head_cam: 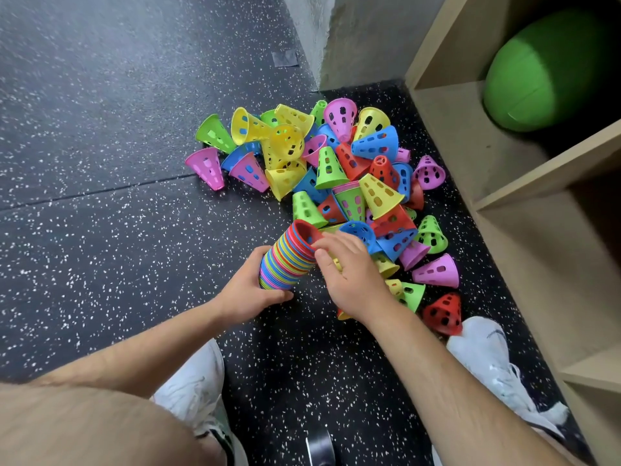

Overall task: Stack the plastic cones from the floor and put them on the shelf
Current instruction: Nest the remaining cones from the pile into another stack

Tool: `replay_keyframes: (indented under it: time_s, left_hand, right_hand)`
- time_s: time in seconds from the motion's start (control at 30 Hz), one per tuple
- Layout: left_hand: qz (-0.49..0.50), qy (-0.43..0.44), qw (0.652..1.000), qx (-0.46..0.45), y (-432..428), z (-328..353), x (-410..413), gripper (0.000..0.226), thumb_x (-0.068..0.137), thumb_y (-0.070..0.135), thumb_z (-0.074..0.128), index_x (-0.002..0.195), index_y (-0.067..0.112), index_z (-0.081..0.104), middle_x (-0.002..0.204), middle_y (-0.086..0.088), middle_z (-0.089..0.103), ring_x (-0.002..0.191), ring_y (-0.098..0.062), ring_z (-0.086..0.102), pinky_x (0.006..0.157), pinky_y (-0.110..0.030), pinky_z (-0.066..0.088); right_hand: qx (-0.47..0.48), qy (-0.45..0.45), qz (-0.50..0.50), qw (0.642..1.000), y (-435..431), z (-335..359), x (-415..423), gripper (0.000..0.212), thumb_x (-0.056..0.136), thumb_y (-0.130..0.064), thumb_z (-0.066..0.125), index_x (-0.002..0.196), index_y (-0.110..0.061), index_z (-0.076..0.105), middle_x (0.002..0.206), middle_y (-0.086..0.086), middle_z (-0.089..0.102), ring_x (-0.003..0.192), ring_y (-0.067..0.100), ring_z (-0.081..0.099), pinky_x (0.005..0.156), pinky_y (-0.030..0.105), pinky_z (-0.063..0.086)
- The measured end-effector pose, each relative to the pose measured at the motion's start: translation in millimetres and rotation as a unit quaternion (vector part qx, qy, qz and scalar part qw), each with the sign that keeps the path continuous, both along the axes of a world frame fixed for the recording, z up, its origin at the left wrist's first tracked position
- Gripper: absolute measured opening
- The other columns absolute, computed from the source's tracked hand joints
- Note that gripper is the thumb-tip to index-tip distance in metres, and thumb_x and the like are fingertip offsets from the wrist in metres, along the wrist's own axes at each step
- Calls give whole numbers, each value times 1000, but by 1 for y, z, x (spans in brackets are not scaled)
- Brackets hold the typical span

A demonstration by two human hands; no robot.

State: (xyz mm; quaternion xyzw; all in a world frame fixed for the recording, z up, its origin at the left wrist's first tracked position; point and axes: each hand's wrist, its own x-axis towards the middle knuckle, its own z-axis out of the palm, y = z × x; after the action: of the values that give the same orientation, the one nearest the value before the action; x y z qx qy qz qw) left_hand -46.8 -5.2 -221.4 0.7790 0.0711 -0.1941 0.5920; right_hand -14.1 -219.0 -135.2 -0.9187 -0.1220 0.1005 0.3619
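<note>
On the speckled black rubber floor (100,163), the left hand (248,290) grips the tilted stack of multicoloured plastic cones (285,260) near its base; the right hand (349,277) pinches its top red rim. Loose cones (336,163) lie heaped beside the pale wooden shelf (524,193).

Single head-worn wide-angle view looked steeply down and forward from close above the speckled floor (100,169), with the shelf (463,136) along its right edge.

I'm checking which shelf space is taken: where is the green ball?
In the head view, the green ball sits at the upper right, inside the top visible compartment of the shelf, right of the cone pile.
</note>
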Motion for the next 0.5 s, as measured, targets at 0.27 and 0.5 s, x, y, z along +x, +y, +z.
replay_keyframes:
  time_s: [0.27, 0.5]
  left_hand:
    - [21, 11, 999, -24, 1, 2, 0, 78, 64, 20, 91, 126, 36, 47, 112, -2, 68, 92, -6, 67, 84, -24, 56]
    - [97, 23, 994, -42, 13, 1, -7, 76, 68, 19, 92, 128, 30, 49, 109, 1, 71, 94, -7, 69, 84, -25, 54]
  right_hand:
    - [-10, 12, -84, 996, 2, -6, 14, 27, 104, -22, 42, 124, -15, 59, 123, -2, 59, 119, 13, 48, 105, 32, 40]
    - [-65, -31, -29, 997, 21, -20, 31, 32, 98, -3, 45, 120, -11, 66, 128, 1, 60, 122, 19, 47, 106, 21, 31]
